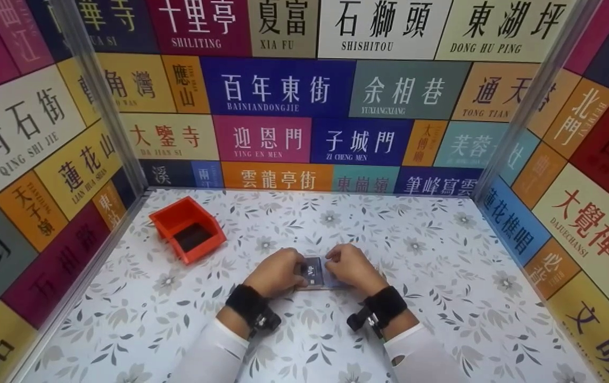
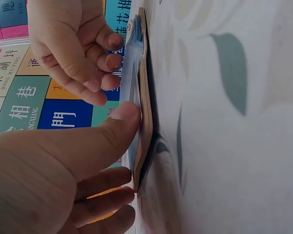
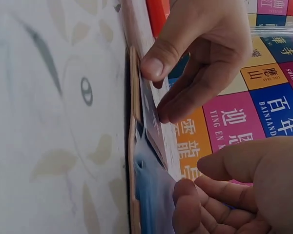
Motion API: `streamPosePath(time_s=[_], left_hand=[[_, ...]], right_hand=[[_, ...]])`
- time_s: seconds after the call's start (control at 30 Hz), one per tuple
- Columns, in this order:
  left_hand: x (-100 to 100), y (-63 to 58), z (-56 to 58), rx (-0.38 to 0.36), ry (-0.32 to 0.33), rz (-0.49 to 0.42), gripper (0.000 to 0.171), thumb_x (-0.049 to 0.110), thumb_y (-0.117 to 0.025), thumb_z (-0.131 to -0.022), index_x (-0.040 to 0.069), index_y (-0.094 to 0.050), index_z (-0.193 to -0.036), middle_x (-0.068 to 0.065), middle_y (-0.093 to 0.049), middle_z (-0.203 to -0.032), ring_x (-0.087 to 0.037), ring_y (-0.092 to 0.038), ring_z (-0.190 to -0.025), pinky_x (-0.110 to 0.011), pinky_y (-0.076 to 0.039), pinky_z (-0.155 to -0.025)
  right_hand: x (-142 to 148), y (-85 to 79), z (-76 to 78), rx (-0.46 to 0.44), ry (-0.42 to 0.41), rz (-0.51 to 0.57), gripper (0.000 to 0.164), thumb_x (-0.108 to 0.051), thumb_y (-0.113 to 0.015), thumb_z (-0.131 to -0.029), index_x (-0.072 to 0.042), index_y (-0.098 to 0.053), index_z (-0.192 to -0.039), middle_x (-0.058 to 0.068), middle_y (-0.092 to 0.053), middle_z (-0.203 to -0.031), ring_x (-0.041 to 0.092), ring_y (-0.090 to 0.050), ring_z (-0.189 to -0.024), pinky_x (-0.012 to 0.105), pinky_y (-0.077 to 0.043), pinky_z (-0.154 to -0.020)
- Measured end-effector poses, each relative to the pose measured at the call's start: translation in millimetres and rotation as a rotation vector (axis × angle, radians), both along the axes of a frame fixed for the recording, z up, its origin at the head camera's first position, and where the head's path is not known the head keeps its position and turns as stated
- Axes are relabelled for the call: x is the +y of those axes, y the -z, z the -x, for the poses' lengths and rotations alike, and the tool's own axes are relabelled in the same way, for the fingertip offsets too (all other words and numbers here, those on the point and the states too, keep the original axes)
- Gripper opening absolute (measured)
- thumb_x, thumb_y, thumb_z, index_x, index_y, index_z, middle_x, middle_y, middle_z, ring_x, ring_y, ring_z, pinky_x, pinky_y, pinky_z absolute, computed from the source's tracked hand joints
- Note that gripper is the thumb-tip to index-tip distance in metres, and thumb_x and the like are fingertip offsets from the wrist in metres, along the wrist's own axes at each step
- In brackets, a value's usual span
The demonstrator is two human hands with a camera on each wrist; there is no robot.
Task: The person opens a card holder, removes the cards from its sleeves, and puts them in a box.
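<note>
A thin, flat card holder with a tan edge (image 2: 145, 92) lies opened out on the table. A dark card (image 1: 312, 270) with white lettering shows on its left half, and a bluish clear sleeve (image 3: 154, 187) on the right half. My left hand (image 1: 278, 271) grips the holder's left side, thumb on top and fingers along the outer edge. Over the right half is my right hand (image 1: 355, 268), its fingers loosely curled beside the sleeve with nothing visible between thumb and fingertips. Whether those fingertips touch the sleeve is hard to tell.
An orange-red open bin (image 1: 206, 249) stands at the back left of the table, with a dark patch inside. The floral-patterned tabletop (image 1: 432, 298) is bounded by colourful sign-covered walls (image 1: 278, 88) at the back and both sides.
</note>
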State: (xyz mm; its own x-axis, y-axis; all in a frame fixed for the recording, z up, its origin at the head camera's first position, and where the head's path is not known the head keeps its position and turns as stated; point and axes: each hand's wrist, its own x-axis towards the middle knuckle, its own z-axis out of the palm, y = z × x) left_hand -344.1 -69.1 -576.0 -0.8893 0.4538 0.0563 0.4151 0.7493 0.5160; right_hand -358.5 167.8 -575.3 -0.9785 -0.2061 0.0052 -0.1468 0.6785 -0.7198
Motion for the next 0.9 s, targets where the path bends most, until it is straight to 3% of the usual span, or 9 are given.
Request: streamPosePath(time_s=[0.13, 0.3, 0.57, 0.73, 0.9], left_hand=[[1, 1.8, -0.2, 0.013, -0.001, -0.009, 0.038, 0.02, -0.097, -0.087, 0.01, -0.085, -0.122, -0.006, -0.08, -0.107, -0.018, -0.067, -0.092, -0.042, -0.059, -0.09], [4, 2.8, -2.2, 0.041, 0.007, -0.015, 0.035, 0.02, -0.096, -0.087, 0.01, -0.085, -0.119, -0.008, -0.08, -0.108, -0.019, -0.067, -0.092, -0.042, -0.058, -0.091], [8, 4.3, -1.9, 0.06, 0.038, -0.015, 0.032, 0.02, -0.095, -0.091, 0.01, -0.084, -0.119, -0.007, -0.077, -0.099, -0.014, -0.059, -0.081, -0.034, -0.051, -0.077], [9, 5.9, -1.1, 0.087, 0.051, 0.004, 0.029, 0.019, -0.096, -0.09, 0.007, -0.083, -0.114, -0.007, -0.075, -0.099, -0.013, -0.058, -0.079, -0.032, -0.052, -0.075], [10, 5.0, -3.4, 0.107, 0.045, 0.019, 0.026, 0.017, -0.095, -0.088, 0.006, -0.082, -0.108, -0.006, -0.075, -0.102, -0.016, -0.063, -0.082, -0.037, -0.058, -0.081]], right_hand=[[-1, 5.6, 0.8, -0.134, 0.029, 0.147, 0.028, -0.008, -0.073, -0.097, 0.002, -0.081, -0.122, 0.009, -0.082, -0.089, 0.017, -0.076, -0.072, 0.028, -0.062, -0.064], [0, 8.5, 1.8, -0.205, 0.072, 0.219, 0.034, -0.01, -0.072, -0.098, 0.002, -0.082, -0.128, 0.009, -0.083, -0.09, 0.018, -0.078, -0.075, 0.029, -0.065, -0.064], [0, 10.7, 3.9, -0.165, 0.058, 0.189, 0.038, -0.01, -0.078, -0.096, 0.004, -0.08, -0.132, 0.008, -0.084, -0.085, 0.016, -0.076, -0.069, 0.025, -0.061, -0.062], [-1, 12.5, 4.3, -0.165, 0.058, 0.242, 0.044, -0.003, -0.081, -0.092, 0.008, -0.077, -0.135, 0.008, -0.081, -0.084, 0.013, -0.073, -0.063, 0.024, -0.061, -0.06], [0, 8.9, 5.3, -0.154, 0.104, 0.247, 0.044, -0.003, -0.08, -0.09, 0.005, -0.079, -0.134, 0.006, -0.082, -0.086, 0.012, -0.071, -0.063, 0.023, -0.058, -0.06]])
